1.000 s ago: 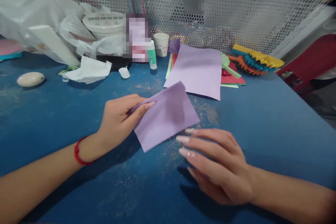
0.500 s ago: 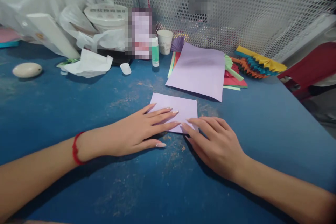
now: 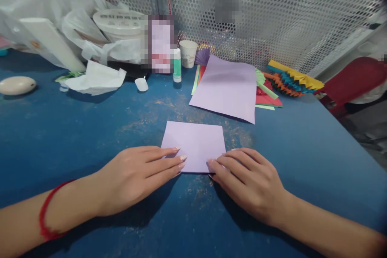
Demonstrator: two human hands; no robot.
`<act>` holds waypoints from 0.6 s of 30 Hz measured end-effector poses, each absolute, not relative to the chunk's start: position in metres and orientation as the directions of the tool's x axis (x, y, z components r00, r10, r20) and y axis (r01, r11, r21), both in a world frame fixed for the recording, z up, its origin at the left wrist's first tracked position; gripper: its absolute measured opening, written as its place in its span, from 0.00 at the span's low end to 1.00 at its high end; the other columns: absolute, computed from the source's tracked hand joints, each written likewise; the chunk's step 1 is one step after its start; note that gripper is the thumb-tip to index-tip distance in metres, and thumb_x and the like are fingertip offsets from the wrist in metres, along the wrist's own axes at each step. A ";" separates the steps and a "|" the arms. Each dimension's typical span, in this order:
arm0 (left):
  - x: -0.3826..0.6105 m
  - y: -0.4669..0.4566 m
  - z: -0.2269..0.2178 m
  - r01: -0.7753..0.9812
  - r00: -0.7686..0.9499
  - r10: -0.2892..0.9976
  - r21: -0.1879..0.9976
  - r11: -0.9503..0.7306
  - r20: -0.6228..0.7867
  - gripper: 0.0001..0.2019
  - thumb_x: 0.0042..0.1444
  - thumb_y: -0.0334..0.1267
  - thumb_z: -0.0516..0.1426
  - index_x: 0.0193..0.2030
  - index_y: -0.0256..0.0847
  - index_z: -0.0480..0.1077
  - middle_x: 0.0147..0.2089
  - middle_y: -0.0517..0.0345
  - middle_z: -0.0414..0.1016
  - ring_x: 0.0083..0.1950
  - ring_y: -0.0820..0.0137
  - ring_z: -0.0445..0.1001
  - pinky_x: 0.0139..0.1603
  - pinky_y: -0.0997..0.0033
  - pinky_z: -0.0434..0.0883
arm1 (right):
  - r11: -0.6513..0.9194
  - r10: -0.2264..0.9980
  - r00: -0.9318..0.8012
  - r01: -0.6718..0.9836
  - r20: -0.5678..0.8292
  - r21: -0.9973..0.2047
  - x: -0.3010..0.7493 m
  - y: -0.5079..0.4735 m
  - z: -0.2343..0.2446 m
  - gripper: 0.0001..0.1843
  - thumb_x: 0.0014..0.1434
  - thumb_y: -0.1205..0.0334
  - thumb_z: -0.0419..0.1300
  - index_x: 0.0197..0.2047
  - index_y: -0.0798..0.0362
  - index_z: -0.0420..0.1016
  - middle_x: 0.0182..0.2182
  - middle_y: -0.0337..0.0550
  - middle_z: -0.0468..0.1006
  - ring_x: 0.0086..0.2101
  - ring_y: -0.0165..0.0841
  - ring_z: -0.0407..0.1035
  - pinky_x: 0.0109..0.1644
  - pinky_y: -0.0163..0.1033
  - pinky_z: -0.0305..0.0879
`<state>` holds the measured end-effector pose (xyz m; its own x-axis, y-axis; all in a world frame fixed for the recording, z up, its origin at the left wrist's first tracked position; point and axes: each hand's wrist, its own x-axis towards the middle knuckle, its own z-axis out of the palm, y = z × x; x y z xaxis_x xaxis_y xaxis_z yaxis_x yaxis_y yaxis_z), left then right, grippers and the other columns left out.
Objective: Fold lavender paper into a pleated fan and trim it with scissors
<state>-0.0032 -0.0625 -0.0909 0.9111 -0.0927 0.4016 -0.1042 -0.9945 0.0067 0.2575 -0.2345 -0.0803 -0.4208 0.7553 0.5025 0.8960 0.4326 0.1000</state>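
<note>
While a folded lilac paper (image 3: 195, 143) lay flat on the blue table (image 3: 302, 149), long side running left to right, both hands pressed its near edge with flat, loosely spread fingers, equally near: left hand (image 3: 139, 177) on the left corner, right hand (image 3: 248, 179) on the right.

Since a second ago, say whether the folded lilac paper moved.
Yes. The folded lilac paper dropped from a pinch in the left hand to lie flat on the table, nearer than the large lilac sheet.

Folded lilac paper (image 3: 195, 143) lies flat on the blue surface (image 3: 90, 129), a neat rectangle, its near edge pinned under fingertips at both corners.
</note>
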 end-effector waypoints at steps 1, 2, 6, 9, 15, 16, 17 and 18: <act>-0.004 -0.063 -0.092 -0.093 0.909 -0.076 0.022 -0.995 0.409 0.22 0.70 0.26 0.47 0.67 0.42 0.67 0.63 0.58 0.77 0.69 0.68 0.70 0.74 0.67 0.62 | 0.439 0.752 -0.434 0.891 0.496 0.115 0.259 -0.234 -0.080 0.10 0.70 0.70 0.58 0.48 0.59 0.81 0.40 0.43 0.84 0.40 0.37 0.76 0.47 0.45 0.68; -0.005 -0.064 -0.092 -0.085 0.907 -0.066 0.029 -0.996 0.417 0.22 0.71 0.27 0.47 0.67 0.41 0.67 0.63 0.57 0.76 0.68 0.68 0.70 0.73 0.68 0.63 | 0.448 0.744 -0.447 0.885 0.496 0.127 0.260 -0.233 -0.078 0.09 0.70 0.71 0.58 0.48 0.60 0.81 0.40 0.43 0.85 0.39 0.37 0.76 0.46 0.45 0.68; -0.002 -0.065 -0.088 -0.101 0.887 -0.084 0.013 -0.995 0.453 0.17 0.71 0.28 0.49 0.60 0.37 0.73 0.60 0.56 0.79 0.61 0.68 0.77 0.67 0.68 0.71 | 0.488 0.727 -0.444 0.871 0.523 0.060 0.260 -0.231 -0.075 0.12 0.71 0.73 0.54 0.44 0.61 0.80 0.37 0.45 0.84 0.36 0.35 0.75 0.43 0.43 0.67; 0.002 -0.065 -0.084 -0.113 0.876 -0.074 0.053 -0.992 0.477 0.11 0.69 0.36 0.59 0.54 0.36 0.76 0.53 0.58 0.83 0.55 0.67 0.81 0.61 0.69 0.76 | 0.506 0.752 -0.406 0.860 0.520 -0.059 0.259 -0.231 -0.078 0.13 0.72 0.73 0.52 0.43 0.61 0.79 0.35 0.45 0.83 0.35 0.35 0.73 0.43 0.43 0.66; -0.003 -0.061 -0.086 -0.086 0.884 -0.049 0.058 -0.995 0.465 0.15 0.72 0.29 0.50 0.56 0.39 0.75 0.55 0.60 0.82 0.55 0.67 0.80 0.56 0.67 0.74 | 0.492 0.804 -0.351 0.846 0.480 -0.207 0.255 -0.232 -0.084 0.08 0.71 0.72 0.56 0.44 0.58 0.77 0.35 0.42 0.80 0.36 0.34 0.70 0.45 0.41 0.64; -0.005 -0.060 -0.086 -0.085 0.889 -0.042 0.072 -0.994 0.457 0.15 0.72 0.29 0.50 0.56 0.40 0.75 0.55 0.60 0.82 0.54 0.67 0.79 0.56 0.67 0.74 | 0.492 0.803 -0.358 0.849 0.476 -0.191 0.255 -0.232 -0.084 0.07 0.70 0.72 0.57 0.44 0.59 0.77 0.35 0.43 0.80 0.37 0.34 0.70 0.46 0.42 0.64; -0.005 -0.060 -0.086 -0.085 0.892 -0.036 0.091 -0.992 0.451 0.14 0.71 0.29 0.51 0.55 0.40 0.75 0.54 0.60 0.82 0.54 0.66 0.79 0.55 0.66 0.73 | 0.492 0.801 -0.368 0.854 0.473 -0.169 0.255 -0.232 -0.084 0.07 0.69 0.72 0.58 0.45 0.59 0.77 0.36 0.43 0.80 0.38 0.35 0.71 0.46 0.42 0.64; -0.005 -0.060 -0.086 -0.082 0.895 -0.022 0.117 -0.990 0.446 0.12 0.70 0.29 0.53 0.54 0.40 0.75 0.53 0.59 0.82 0.52 0.66 0.78 0.54 0.66 0.73 | 0.494 0.797 -0.382 0.858 0.468 -0.141 0.255 -0.233 -0.083 0.07 0.69 0.73 0.58 0.47 0.59 0.77 0.37 0.44 0.81 0.38 0.36 0.71 0.47 0.42 0.63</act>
<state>-0.0055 -0.0603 -0.0856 0.8947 -0.0218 0.4461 -0.0822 -0.9898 0.1167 0.2552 -0.2325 -0.0831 -0.3817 0.7972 0.4678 0.8582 0.4936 -0.1410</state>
